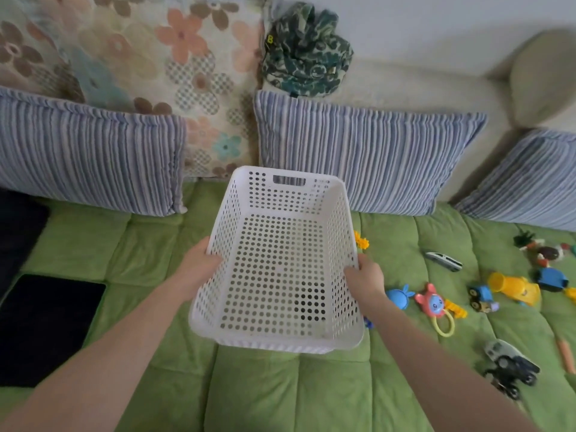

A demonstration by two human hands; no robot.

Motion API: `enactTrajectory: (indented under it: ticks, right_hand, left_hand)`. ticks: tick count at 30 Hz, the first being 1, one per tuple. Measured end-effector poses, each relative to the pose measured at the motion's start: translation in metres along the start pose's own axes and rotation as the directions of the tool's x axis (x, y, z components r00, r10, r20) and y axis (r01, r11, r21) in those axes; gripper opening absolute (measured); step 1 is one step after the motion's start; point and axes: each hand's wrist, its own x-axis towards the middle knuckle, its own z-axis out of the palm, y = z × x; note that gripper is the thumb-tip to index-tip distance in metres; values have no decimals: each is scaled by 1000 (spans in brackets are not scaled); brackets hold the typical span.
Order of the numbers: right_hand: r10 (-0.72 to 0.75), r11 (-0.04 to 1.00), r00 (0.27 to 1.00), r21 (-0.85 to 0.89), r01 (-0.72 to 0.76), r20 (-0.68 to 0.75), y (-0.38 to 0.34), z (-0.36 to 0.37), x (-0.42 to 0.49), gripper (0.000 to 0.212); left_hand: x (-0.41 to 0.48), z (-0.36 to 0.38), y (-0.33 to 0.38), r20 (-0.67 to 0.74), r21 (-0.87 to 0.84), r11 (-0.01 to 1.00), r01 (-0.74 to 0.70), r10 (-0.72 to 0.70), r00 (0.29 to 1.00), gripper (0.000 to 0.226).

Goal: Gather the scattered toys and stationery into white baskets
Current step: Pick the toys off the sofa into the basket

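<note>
An empty white perforated basket (277, 338) is held over the green quilted sofa seat (255, 394). My left hand (199, 263) grips its left rim and my right hand (364, 275) grips its right rim. Toys lie scattered to the right: a blue toy (399, 297), a pink rattle with a yellow ring (433, 304), a white toy train (444, 261), a small blue truck (481, 297), a yellow toy vehicle (514, 288), a black monster truck (511, 369) and a small yellow piece (361, 241) by the basket.
Striped blue cushions (358, 157) and a floral pillow (162, 57) line the sofa back. A camouflage cap (305, 51) sits on the backrest. A black tablet (43, 325) lies at the left. More small toys (545, 254) sit at the far right.
</note>
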Motion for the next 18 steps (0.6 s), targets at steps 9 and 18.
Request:
enactTrajectory:
  ticks: [9, 18]
  right_hand:
    - [23, 1000, 986, -9, -24, -166, 22, 37, 69, 22]
    - [6, 1000, 968, -28, -14, -249, 60, 92, 88, 40]
  left_hand:
    - [126, 26, -21, 125, 130, 991, 23, -40, 991, 30]
    - [239, 23, -30, -140, 594, 802, -62, 180, 974, 37]
